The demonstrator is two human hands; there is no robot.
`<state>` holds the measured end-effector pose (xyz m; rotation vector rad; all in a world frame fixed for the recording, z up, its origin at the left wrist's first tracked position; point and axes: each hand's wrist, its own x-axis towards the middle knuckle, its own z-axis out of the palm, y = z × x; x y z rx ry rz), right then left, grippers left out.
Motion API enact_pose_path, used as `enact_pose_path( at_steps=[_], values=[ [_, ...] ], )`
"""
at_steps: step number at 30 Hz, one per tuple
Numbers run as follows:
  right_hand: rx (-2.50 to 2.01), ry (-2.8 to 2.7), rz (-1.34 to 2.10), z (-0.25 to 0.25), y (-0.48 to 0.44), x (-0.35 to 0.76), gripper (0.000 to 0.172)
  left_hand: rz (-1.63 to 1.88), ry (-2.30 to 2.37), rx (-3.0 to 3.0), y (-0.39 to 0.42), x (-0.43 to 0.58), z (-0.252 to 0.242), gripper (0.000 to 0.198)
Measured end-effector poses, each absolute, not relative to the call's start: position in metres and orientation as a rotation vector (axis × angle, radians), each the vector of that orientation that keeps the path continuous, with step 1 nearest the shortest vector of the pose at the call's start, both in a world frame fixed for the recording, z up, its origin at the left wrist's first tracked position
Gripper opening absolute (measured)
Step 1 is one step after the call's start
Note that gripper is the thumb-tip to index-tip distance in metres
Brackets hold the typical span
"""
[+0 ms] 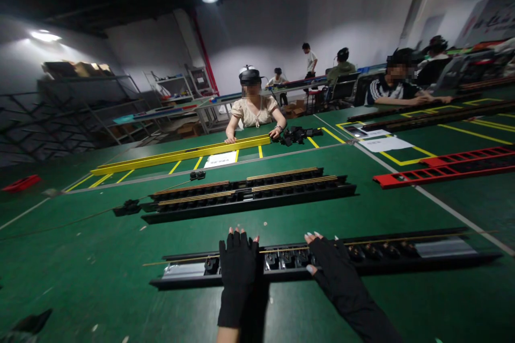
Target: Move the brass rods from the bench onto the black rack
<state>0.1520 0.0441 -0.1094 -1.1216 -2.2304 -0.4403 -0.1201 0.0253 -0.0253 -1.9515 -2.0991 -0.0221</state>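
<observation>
In front of me lies a long black channel rail (289, 275), with black modules (286, 259) seated in a row inside it and silvery strips near both ends. A thin brass-coloured rod (402, 238) runs lengthwise over the modules and sticks out past both ends. My left hand (238, 265), in a black fingerless glove, lies across the left part of the rail with its fingers stretched forward. Farther right, my right hand (328, 262), gloved the same way, rests over the rod and modules, thumb apart from the fingers. Both palms hide what is under them.
Beyond are more black rails (249, 198) with brass rods and small black parts (127, 207). Across the green table (120, 289), a person (253, 107) has hands at a yellow rail (189, 154). Red frames (446, 167) lie to the right, a red piece (22, 183) far left.
</observation>
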Motion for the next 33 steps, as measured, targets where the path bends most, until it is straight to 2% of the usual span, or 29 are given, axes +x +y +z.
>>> enact_pose_path(
  at_steps=[6, 15, 21, 33],
  values=[
    [-1.136, -2.227, -0.375, -0.107, 0.044, 0.150, 0.070, -0.139, -2.066, -1.934, 0.027, -0.111, -0.032, 0.039],
    [-1.154, -2.213, -0.345, -0.101, 0.040, 0.149, 0.070, -0.239, -2.019, -2.042, 0.025, -0.101, -0.029, 0.034],
    [-1.116, -2.177, -0.454, -0.094, 0.038, 0.145, 0.070, -0.394, -1.922, -2.031, 0.024, -0.079, -0.049, 0.034],
    [-1.154, -2.229, -0.374, -0.106, 0.041, 0.151, 0.068, -0.555, -1.750, -2.110, 0.022, -0.071, -0.065, 0.038]
  ],
)
